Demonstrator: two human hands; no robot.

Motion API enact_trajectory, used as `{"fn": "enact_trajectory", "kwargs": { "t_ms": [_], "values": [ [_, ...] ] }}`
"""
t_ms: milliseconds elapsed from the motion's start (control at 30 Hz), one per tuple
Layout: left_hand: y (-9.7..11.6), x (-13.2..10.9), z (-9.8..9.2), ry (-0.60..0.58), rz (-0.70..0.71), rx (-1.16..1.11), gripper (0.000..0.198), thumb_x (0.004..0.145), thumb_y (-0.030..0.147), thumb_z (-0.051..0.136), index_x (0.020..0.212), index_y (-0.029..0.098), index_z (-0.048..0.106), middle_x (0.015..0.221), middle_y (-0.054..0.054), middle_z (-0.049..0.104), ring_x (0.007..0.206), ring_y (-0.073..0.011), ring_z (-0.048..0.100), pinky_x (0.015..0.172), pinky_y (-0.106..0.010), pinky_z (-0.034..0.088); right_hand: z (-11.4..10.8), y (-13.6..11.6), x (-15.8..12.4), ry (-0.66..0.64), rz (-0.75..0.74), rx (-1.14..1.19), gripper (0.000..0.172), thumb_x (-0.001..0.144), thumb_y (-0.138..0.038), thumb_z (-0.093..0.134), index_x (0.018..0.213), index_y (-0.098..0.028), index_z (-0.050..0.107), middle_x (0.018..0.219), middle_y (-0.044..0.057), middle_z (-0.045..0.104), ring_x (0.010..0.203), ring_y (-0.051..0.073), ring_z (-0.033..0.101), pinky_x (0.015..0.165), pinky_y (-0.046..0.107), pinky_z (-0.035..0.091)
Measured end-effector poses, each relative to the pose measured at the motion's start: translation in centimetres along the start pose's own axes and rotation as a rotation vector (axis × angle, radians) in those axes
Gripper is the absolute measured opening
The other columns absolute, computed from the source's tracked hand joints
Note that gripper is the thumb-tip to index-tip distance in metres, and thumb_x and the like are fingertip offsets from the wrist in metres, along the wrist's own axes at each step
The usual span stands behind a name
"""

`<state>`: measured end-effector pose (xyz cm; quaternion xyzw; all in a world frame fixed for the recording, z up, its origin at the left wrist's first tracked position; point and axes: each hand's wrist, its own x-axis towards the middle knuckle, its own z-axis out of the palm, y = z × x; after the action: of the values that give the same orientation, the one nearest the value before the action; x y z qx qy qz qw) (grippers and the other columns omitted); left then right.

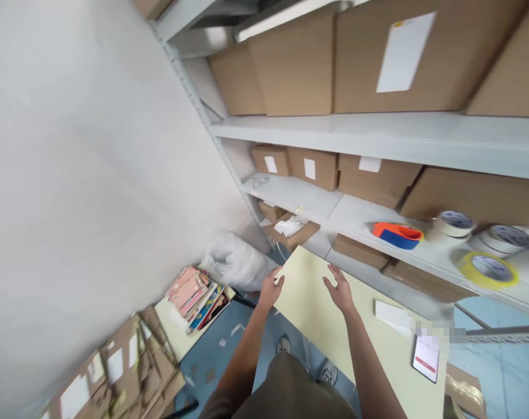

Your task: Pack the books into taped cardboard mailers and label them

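A pale yellow tabletop (310, 297) stretches out in front of me. At its left edge is my left hand (270, 288), fingers apart and holding nothing; whether it touches the edge I cannot tell. Over the table's far side is my right hand (340, 291), with thumb and fingers spread and nothing between them. Right of that hand a white flat item (393, 317) lies on the table. A phone (425, 356) with a lit screen rests near the table's right end.
Shelving (377, 137) with cardboard boxes (290, 75) stands ahead. One shelf holds an orange and blue tape dispenser (397, 234) and tape rolls (489, 270). At left are a stack of papers and books (201, 297), a white bag (238, 262) and flattened cartons (128, 372).
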<state>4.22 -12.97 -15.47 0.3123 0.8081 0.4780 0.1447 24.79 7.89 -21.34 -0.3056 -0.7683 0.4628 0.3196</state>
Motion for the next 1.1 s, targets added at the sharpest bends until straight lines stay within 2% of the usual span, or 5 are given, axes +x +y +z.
{"fn": "enact_trajectory", "kwargs": {
  "t_ms": [200, 333, 800, 933, 1100],
  "values": [
    [-4.5, -2.7, -7.1, 0.186, -0.079, -0.022, 0.039, 0.092, 0.037, 0.067, 0.127, 0.021, 0.075, 0.135, -0.014, 0.074, 0.123, -0.0299, 0.07, 0.101, -0.048, 0.062, 6.9, -5.3, 1.8, -0.252, -0.117, -0.033, 0.053, 0.103, -0.054, 0.052, 0.145, -0.024, 0.066, 0.153, 0.016, 0.062, 0.146, 0.034, 0.055, 0.122, 0.06, 0.045],
    [-8.2, -4.3, -12.5, 0.284, -0.111, -0.062, 0.039, 0.093, 0.04, 0.07, 0.127, 0.021, 0.074, 0.137, -0.014, 0.073, 0.124, -0.0303, 0.07, 0.101, -0.048, 0.061, 13.7, -9.2, 1.9, -0.348, -0.184, -0.035, 0.052, 0.102, -0.051, 0.053, 0.145, -0.024, 0.066, 0.152, 0.015, 0.063, 0.144, 0.034, 0.056, 0.119, 0.059, 0.047],
    [-26.6, -9.8, -35.7, 0.633, -0.42, -0.271, 0.055, 0.091, 0.042, 0.073, 0.141, 0.018, 0.067, 0.145, -0.02, 0.067, 0.124, -0.0306, 0.069, 0.098, -0.046, 0.06, 47.3, -19.3, -1.7, -0.741, -0.39, -0.16, 0.065, 0.101, -0.048, 0.052, 0.161, -0.022, 0.05, 0.164, 0.013, 0.051, 0.155, 0.028, 0.045, 0.128, 0.049, 0.039],
    [-30.1, -10.5, -38.6, 0.692, -0.504, -0.297, 0.056, 0.089, 0.041, 0.075, 0.14, 0.019, 0.068, 0.141, -0.019, 0.069, 0.117, -0.0281, 0.071, 0.097, -0.044, 0.06, 55.4, -20.2, -2.2, -0.866, -0.449, -0.259, 0.063, 0.099, -0.036, 0.051, 0.16, -0.018, 0.051, 0.166, 0.014, 0.049, 0.156, 0.027, 0.043, 0.131, 0.048, 0.034],
    [-34.1, -9.8, -38.3, 0.724, -0.593, -0.352, 0.059, 0.087, 0.037, 0.077, 0.141, 0.018, 0.067, 0.145, -0.019, 0.067, 0.111, -0.026, 0.073, 0.102, -0.044, 0.057, 61.3, -18.9, -3.5, -1.075, -0.45, -0.476, 0.067, 0.094, -0.02, 0.049, 0.161, -0.014, 0.049, 0.169, 0.014, 0.044, 0.16, 0.026, 0.036, 0.132, 0.046, 0.032]
  ]
}}
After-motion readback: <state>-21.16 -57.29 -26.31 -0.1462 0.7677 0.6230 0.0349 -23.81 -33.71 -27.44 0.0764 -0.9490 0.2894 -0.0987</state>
